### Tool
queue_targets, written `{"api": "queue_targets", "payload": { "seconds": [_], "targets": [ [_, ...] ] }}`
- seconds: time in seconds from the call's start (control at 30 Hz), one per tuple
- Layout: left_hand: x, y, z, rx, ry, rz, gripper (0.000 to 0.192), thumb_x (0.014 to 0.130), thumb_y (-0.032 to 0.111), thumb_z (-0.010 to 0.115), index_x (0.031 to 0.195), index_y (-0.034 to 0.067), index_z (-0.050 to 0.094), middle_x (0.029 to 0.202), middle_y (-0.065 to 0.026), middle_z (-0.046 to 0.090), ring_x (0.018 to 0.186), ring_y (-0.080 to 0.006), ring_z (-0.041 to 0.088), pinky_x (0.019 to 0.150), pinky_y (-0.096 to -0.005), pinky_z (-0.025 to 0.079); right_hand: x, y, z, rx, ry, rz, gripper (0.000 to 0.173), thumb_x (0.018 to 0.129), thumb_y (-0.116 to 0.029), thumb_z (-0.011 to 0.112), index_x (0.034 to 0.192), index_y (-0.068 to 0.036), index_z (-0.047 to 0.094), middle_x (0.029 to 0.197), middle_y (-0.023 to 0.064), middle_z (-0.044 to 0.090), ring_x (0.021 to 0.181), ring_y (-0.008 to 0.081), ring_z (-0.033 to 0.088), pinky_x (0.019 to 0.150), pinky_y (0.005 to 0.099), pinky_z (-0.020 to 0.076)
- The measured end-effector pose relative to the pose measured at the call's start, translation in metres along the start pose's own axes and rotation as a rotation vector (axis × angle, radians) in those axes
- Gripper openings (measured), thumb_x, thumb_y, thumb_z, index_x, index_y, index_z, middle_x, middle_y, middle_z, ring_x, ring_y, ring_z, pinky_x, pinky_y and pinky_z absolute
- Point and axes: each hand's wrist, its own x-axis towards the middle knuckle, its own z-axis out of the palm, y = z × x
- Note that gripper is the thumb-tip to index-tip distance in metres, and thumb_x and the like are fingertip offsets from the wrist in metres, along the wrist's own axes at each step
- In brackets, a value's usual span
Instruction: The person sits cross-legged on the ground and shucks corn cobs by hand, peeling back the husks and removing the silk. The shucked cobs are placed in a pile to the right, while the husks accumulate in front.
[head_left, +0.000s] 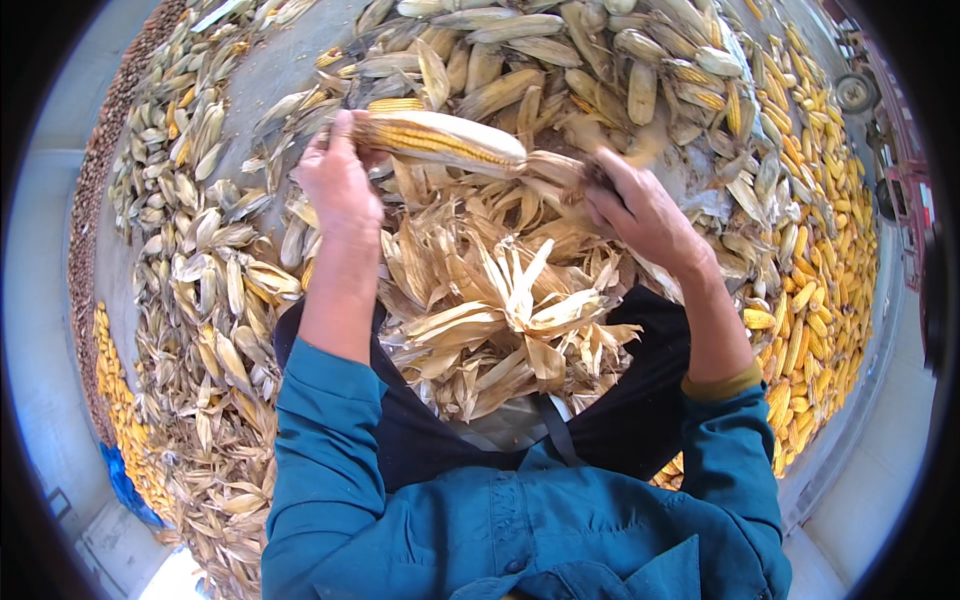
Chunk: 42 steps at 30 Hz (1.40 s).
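A partly husked corn ear (439, 142) spans the space between my hands, yellow kernels showing along its side and pale husk covering its top. My left hand (341, 180) grips its left end. At the other end, my right hand (645, 210) clasps dry brown husk (553, 169) that stretches from the ear's tip; motion blurs the fingers and what they hold. Below the ear, a heap of loose dry husks (517, 322) lies between my legs. Ears still in their husks (502, 94) are piled just beyond my hands.
Bare yellow corn cobs (806, 322) form a long heap at the right. More husk-covered ears (214, 277) spread along the left. A red vehicle with a wheel (856, 91) stands at the upper right. Blue sheeting (126, 484) lies at the lower left.
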Motion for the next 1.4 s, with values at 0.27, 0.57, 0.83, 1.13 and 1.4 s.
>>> {"api": "queue_targets", "payload": {
  "seconds": [0.27, 0.57, 0.83, 1.13, 1.4],
  "targets": [
    [-0.019, -0.025, 0.008, 0.72, -0.159, 0.541, 0.025, 0.093, 0.024, 0.067, 0.083, 0.001, 0.068, 0.058, -0.0018, 0.056, 0.053, -0.0106, 0.044, 0.05, -0.0296, 0.039, -0.006, -0.03, 0.045, 0.201, -0.028, -0.016, 0.027, 0.091, -0.008, 0.063, 0.117, 0.0, 0.059, 0.105, 0.0101, 0.066, 0.097, 0.0196, 0.064, 0.089, 0.0349, 0.0533],
    [-0.058, -0.048, 0.028, -0.028, -0.385, -0.204, 0.019, 0.099, 0.019, 0.058, 0.094, 0.002, 0.066, 0.082, -0.0041, 0.068, 0.07, -0.0115, 0.062, 0.065, -0.0275, 0.053, 0.016, 0.009, 0.087, 0.297, 0.161, 0.026, 0.082, 0.088, -0.042, 0.07, 0.145, 0.001, 0.03, 0.133, 0.0237, 0.05, 0.121, 0.0276, 0.053, 0.1, 0.0375, 0.0476],
    [-0.064, -0.042, 0.025, -0.625, -0.694, -0.766, 0.017, 0.101, 0.022, 0.052, 0.104, 0.006, 0.058, 0.09, -0.0064, 0.064, 0.077, -0.0184, 0.064, 0.068, -0.0343, 0.055, 0.034, 0.024, 0.063, 0.892, 0.405, 0.063, 0.04, 0.09, -0.025, 0.072, 0.12, -0.001, 0.06, 0.102, 0.0067, 0.069, 0.095, 0.0124, 0.065, 0.083, 0.0273, 0.0547],
    [-0.003, -0.014, -0.004, -0.317, -0.062, -0.226, 0.019, 0.101, 0.021, 0.051, 0.092, 0.006, 0.057, 0.078, 0.0006, 0.053, 0.074, -0.013, 0.052, 0.076, -0.031, 0.049, 0.032, 0.063, 0.006, 1.156, 0.694, 0.182, 0.029, 0.09, -0.029, 0.07, 0.102, -0.004, 0.061, 0.097, 0.008, 0.067, 0.085, 0.0176, 0.067, 0.068, 0.0292, 0.0603],
    [-0.104, -0.051, 0.027, 0.371, -0.56, 0.131, 0.045, 0.099, 0.031, 0.058, 0.128, 0.0, 0.046, 0.113, -0.0105, 0.056, 0.104, -0.019, 0.054, 0.095, -0.0343, 0.043, 0.041, 0.023, 0.057, 1.193, 0.674, 0.1, 0.026, 0.089, -0.012, 0.07, 0.109, 0.0, 0.061, 0.106, 0.0113, 0.067, 0.092, 0.0206, 0.068, 0.073, 0.0316, 0.0631]
  ]
}}
